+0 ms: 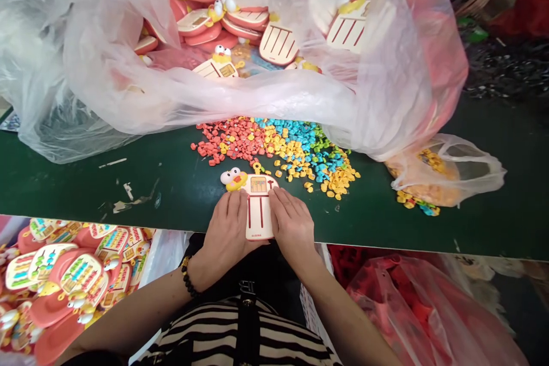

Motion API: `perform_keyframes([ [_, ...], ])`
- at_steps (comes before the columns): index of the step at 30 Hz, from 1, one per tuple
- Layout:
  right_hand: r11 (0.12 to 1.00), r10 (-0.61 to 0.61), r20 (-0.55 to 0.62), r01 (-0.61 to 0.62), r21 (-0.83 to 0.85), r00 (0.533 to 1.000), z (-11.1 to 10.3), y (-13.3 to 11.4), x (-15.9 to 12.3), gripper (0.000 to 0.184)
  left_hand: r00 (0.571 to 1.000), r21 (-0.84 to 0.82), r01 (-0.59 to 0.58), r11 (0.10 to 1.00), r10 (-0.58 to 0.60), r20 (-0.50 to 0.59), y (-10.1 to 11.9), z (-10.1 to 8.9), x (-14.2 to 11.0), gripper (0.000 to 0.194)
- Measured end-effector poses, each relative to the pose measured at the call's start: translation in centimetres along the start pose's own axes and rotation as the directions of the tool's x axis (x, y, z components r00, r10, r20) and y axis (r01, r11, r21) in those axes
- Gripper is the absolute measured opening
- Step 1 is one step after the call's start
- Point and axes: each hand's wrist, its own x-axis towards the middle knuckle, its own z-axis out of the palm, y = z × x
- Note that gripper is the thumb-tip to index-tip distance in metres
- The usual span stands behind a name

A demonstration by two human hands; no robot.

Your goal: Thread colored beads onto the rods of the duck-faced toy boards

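A cream plastic toy board [259, 223] with a cartoon duck head [234, 178] at its far end lies on the dark green table top [128, 194]. It has a small printed panel and several red stripes. My left hand [225, 234] lies over its left edge, and my right hand [291, 229] covers its right edge, fingers pressed on the face. Just beyond the board is a heap of small red, yellow and blue plastic pieces [274, 151]. Neither hand touches the heap.
A large clear plastic bag [231, 97] at the back holds many similar red-and-cream duck toys. A small bag of yellow pieces [437, 174] lies to the right. Finished colourful toys [60, 274] are stacked below the table's near left edge, and a red plastic bag [420, 309] sits near right.
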Motion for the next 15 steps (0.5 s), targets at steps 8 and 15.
perform_keyframes([
  [8, 0.998, 0.019, -0.054, -0.022, -0.065, 0.998, 0.1, -1.2, -1.2, 0.029, 0.981, -0.313, 0.005, 0.950, -0.064, -0.181, -2.5, 0.6, -2.0, 0.107],
  [15, 0.999, 0.007, -0.088, -0.003, 0.046, 0.996, 0.1, -1.1, 0.4, 0.021, 0.980, -0.440, -0.005, 0.898, -0.084, -0.182, -3.2, 1.0, -2.5, 0.101],
])
